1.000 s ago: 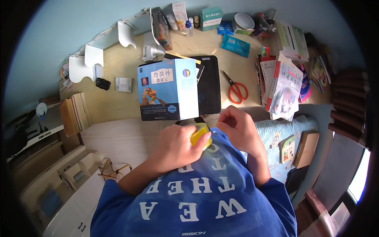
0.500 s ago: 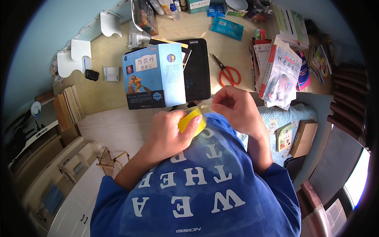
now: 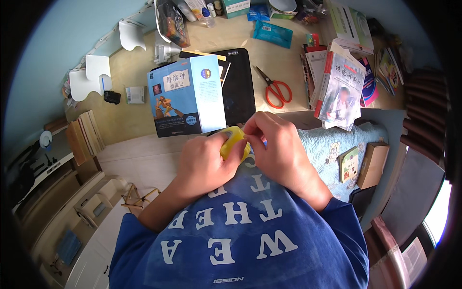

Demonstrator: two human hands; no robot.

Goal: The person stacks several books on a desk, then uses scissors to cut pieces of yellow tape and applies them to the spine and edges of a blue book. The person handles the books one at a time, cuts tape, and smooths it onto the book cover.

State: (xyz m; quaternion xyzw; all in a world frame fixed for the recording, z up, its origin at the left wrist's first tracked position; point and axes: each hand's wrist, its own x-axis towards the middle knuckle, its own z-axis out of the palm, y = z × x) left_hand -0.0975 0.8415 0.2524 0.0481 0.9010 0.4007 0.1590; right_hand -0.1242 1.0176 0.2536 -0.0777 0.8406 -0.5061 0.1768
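Note:
My left hand (image 3: 206,160) is closed around a yellow roll of tape (image 3: 234,140), held just above my blue shirt near the desk's front edge. The thumb lies along the roll's near side. With thumb and fingers pinched together, my right hand (image 3: 276,147) meets the roll's right edge; the bit of tape between those fingertips is mostly hidden. Just beyond the hands, a blue book cover (image 3: 187,96) lies spread out on the desk. Scissors with orange-red handles (image 3: 276,93) rest to its right.
Under the cover sits a black flat pad (image 3: 239,86). Stacked books (image 3: 340,91) reach over the desk's right front edge. A teal packet (image 3: 272,33) lies farther back. White holders (image 3: 98,67) line the left wall. A bed with a blue quilt (image 3: 327,144) is on the right.
My right hand has come down and left, from apart at the roll's right to touching its edge. A clear strip seen between hand and roll earlier no longer shows.

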